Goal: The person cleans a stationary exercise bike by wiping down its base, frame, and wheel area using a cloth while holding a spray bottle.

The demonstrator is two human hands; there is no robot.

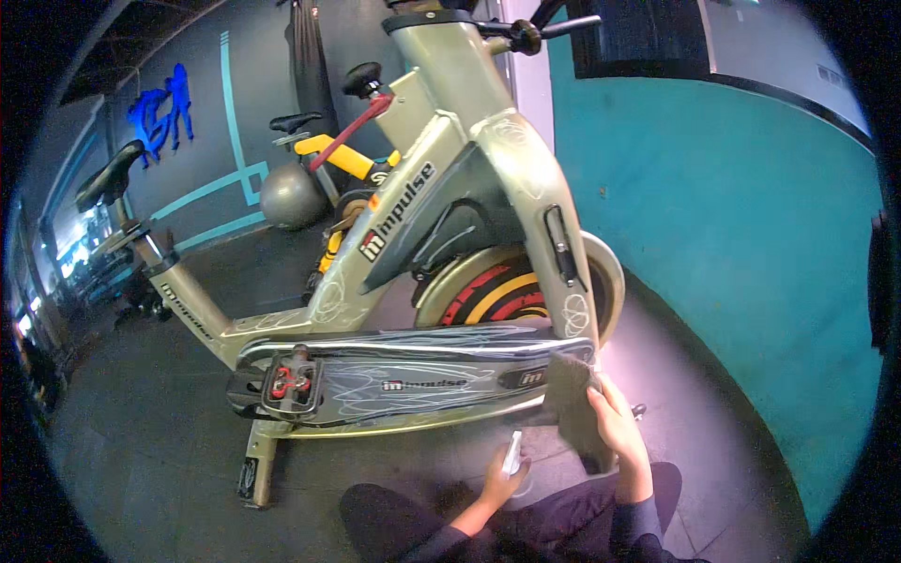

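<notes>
A spin bike with a pale gold frame (pixel 348 288) fills the middle of the view, and white squiggly marks show on its frame and on the dark chain guard (pixel 429 380). My right hand (pixel 618 422) grips a dark grey cloth (pixel 577 412), which hangs beside the front end of the chain guard. Low in front of my lap, my left hand (pixel 503 478) is closed around a bottle with a white spray head (pixel 513 450); the bottle's body is partly hidden by my fingers. A pedal with red parts (pixel 290 381) is at the guard's rear end.
Behind the frame stands a yellow exercise bike (pixel 338 156) beside a grey exercise ball (pixel 292 195). A teal wall (pixel 704 204) curves along the right. The bike's rear foot (pixel 253 475) rests on the tiled floor. Its flywheel (pixel 493 295) is behind the front fork.
</notes>
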